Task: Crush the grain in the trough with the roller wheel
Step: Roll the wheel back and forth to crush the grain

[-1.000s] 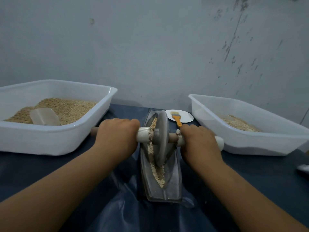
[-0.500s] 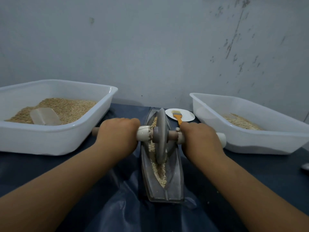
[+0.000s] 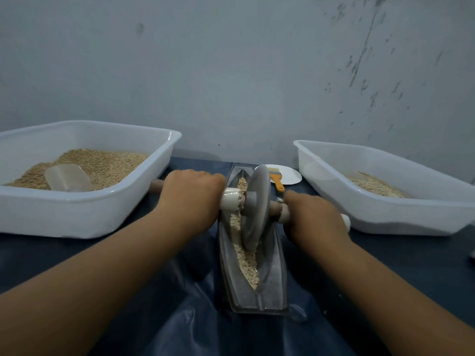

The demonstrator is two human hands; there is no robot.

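A grey boat-shaped trough (image 3: 276, 278) lies lengthwise in front of me on the dark cloth. Pale grain (image 3: 246, 263) fills its middle groove. A grey roller wheel (image 3: 255, 204) stands upright in the groove, near the trough's middle. A wooden axle with white sleeves runs through the wheel. My left hand (image 3: 191, 199) grips the axle's left handle. My right hand (image 3: 312, 217) grips the right handle. The handle ends stick out past both fists.
A white tub (image 3: 84, 209) at the left holds whole grain and a clear scoop (image 3: 68, 177). A second white tub (image 3: 401, 211) at the right holds a little grain. Behind the trough sits a white plate (image 3: 290, 174) with an orange-handled brush (image 3: 277, 181). A wall stands close behind.
The wheel has rolled slightly away from me along the trough, and both hands moved with it. The grips on the handles are unchanged.
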